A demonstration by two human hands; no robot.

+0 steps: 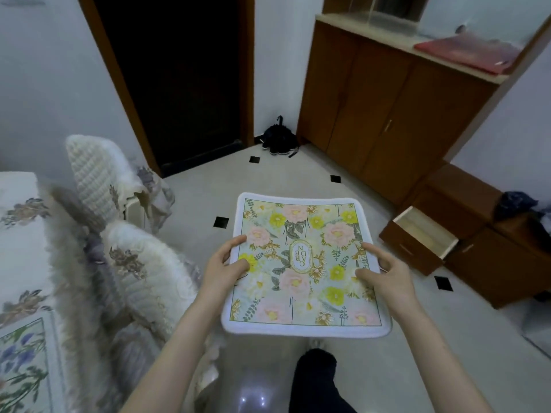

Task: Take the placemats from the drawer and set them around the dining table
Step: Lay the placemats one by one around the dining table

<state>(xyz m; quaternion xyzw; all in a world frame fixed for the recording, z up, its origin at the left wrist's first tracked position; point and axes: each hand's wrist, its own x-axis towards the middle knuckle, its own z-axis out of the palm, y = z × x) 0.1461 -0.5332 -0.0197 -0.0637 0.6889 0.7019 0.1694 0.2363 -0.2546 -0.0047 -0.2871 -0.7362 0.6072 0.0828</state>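
A square floral placemat [301, 234] with a white border and the word GARDEN in an oval is held flat in front of me, above the floor. My left hand [225, 268] grips its left edge, thumb on top. My right hand [380, 271] grips its right edge the same way. To the right, a low wooden drawer [417, 239] stands pulled open, and nothing shows on the part of its inside that I see. At the far left is the dining table [18, 234] under a flowered cloth, with another floral placemat [24, 365] lying on it.
Two chairs with fluffy white covers [98, 174] [143, 263] stand along the table's right side. A tall brown cabinet [387, 114] fills the back right, a dark doorway [185, 84] the back. Dark shoes [278, 140] lie in the corner. My dark trouser leg [316, 380] is below.
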